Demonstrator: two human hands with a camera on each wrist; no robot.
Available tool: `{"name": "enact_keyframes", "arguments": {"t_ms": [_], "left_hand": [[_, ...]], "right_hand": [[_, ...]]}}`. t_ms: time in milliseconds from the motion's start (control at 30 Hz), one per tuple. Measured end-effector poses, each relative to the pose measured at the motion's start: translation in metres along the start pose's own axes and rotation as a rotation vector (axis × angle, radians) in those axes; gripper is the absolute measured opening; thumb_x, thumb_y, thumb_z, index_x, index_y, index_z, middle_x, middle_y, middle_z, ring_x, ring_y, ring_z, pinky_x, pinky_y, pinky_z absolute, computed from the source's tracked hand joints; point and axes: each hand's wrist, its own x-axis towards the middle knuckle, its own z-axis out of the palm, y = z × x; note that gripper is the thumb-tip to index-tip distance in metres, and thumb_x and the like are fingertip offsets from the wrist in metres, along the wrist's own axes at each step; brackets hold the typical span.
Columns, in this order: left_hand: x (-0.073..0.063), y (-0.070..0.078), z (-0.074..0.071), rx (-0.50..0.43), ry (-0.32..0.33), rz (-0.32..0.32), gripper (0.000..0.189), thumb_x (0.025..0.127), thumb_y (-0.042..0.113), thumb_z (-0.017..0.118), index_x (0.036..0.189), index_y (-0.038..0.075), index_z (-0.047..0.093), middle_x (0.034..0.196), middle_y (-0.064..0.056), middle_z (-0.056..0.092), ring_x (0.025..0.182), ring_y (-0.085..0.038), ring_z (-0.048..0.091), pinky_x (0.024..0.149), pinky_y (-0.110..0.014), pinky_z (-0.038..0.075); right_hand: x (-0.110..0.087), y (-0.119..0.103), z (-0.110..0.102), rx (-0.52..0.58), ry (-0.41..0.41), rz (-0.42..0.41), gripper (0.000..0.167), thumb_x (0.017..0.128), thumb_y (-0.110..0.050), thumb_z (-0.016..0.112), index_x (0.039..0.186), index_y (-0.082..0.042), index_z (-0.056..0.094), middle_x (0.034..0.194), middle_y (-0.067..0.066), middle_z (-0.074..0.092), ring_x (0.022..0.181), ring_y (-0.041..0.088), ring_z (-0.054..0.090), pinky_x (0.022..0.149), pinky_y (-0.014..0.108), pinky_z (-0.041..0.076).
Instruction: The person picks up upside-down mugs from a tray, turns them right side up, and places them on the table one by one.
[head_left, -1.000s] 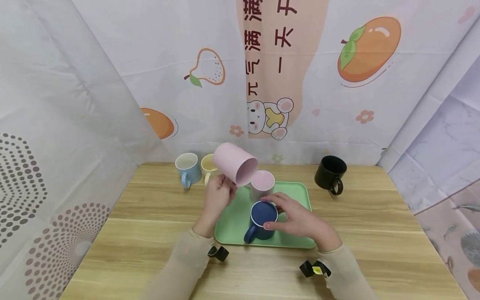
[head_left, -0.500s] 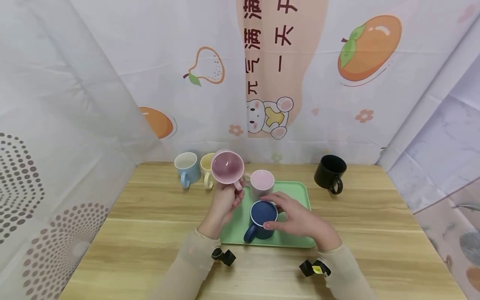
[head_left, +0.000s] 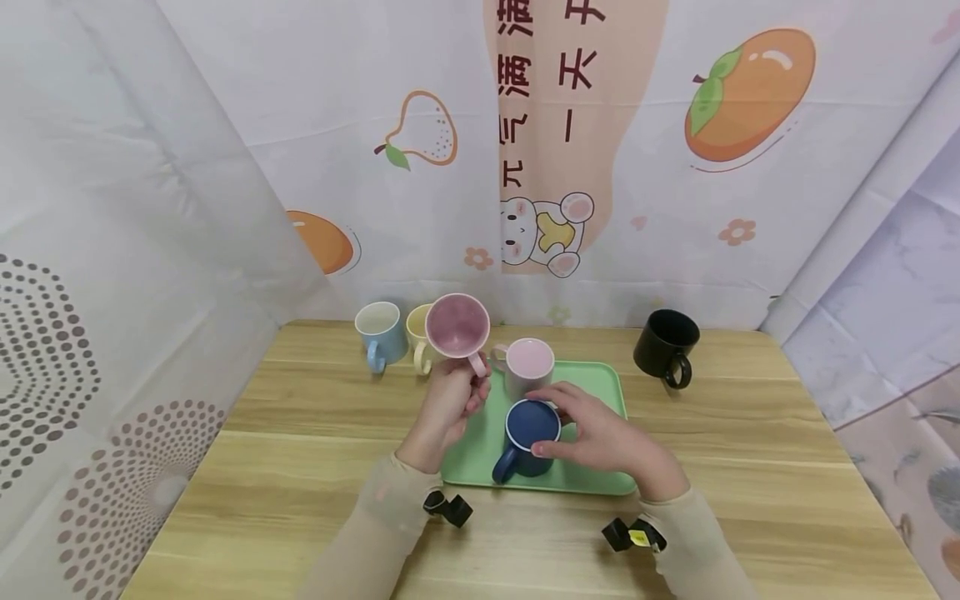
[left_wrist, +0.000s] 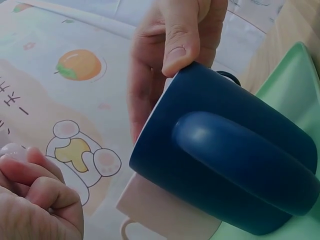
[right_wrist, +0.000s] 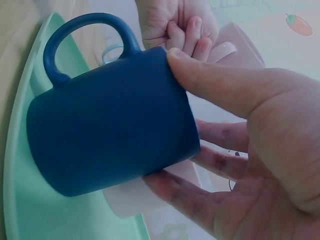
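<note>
My left hand (head_left: 450, 404) grips a pink mug (head_left: 457, 327) by its handle, lifted above the table behind the tray's left side. Its mouth is tipped toward me, and its inside looks bare. On the green tray (head_left: 467, 468) a dark blue mug (head_left: 528, 460) stands upright, handle toward the front left. My right hand (head_left: 596, 433) holds that mug near its rim, with the thumb (right_wrist: 215, 82) on one side and fingers on the other. Just behind it on the tray is a pale pink mug (head_left: 527, 379), handle to the left, partly hidden by the blue one.
At the back left of the wooden table (head_left: 300, 467) stand a light blue mug (head_left: 386, 343) and a yellow mug (head_left: 417, 327), partly covered by the lifted mug. A black mug (head_left: 663, 346) stands at the back right. Printed cloth (head_left: 360, 200) hangs behind the table.
The lifted pink mug has turned from lying sideways, mouth to the right, to facing me. My left hand shifted slightly right with it. My right hand stays at the blue mug.
</note>
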Motion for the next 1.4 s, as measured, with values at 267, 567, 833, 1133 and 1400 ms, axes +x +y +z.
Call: {"name": "enact_keyframes", "arguments": {"t_ms": [267,567,833,1133,1400], "left_hand": [[0.003,0.0,-0.004,0.034,0.002,-0.004,0.024,0.106,0.002,0.051,0.085,0.008,0.06,0.057,0.0,0.052,0.038,-0.001,0.04,0.039,-0.014,0.029],[0.003,-0.001,-0.002,0.09,0.005,-0.008,0.029,0.107,0.004,0.049,0.08,0.005,0.061,0.054,0.001,0.054,0.037,-0.001,0.042,0.037,-0.015,0.029],[0.002,-0.001,-0.001,0.111,-0.007,0.003,0.03,0.108,0.007,0.049,0.081,0.004,0.062,0.054,0.0,0.056,0.038,-0.003,0.046,0.037,-0.017,0.032],[0.002,-0.003,-0.002,0.185,-0.012,0.085,0.03,0.104,-0.001,0.048,0.077,0.007,0.061,0.057,-0.001,0.057,0.037,-0.005,0.043,0.035,-0.018,0.031],[0.004,-0.001,-0.006,0.282,-0.012,0.059,0.032,0.106,0.01,0.05,0.076,0.009,0.062,0.054,0.0,0.057,0.039,-0.007,0.045,0.037,-0.02,0.031]], "right_hand": [[0.009,-0.013,-0.002,-0.07,0.101,-0.024,0.057,0.099,-0.032,0.084,0.145,-0.004,0.066,0.137,0.014,0.068,0.121,0.033,0.068,0.097,0.053,0.061],[0.042,-0.048,-0.002,0.076,0.294,-0.128,0.026,0.108,-0.019,0.071,0.131,-0.006,0.075,0.125,0.006,0.074,0.106,0.02,0.071,0.084,0.037,0.063],[0.059,-0.059,0.0,0.272,0.254,-0.042,0.026,0.112,-0.017,0.064,0.129,-0.003,0.077,0.118,0.009,0.073,0.103,0.023,0.063,0.086,0.038,0.058],[0.071,-0.065,0.003,0.56,0.131,0.041,0.029,0.115,-0.013,0.057,0.125,0.008,0.074,0.095,0.008,0.067,0.083,0.017,0.058,0.078,0.026,0.053],[0.076,-0.066,0.007,0.577,0.159,0.095,0.029,0.116,-0.012,0.054,0.115,0.009,0.074,0.109,0.014,0.074,0.096,0.02,0.07,0.095,0.04,0.061]]}}
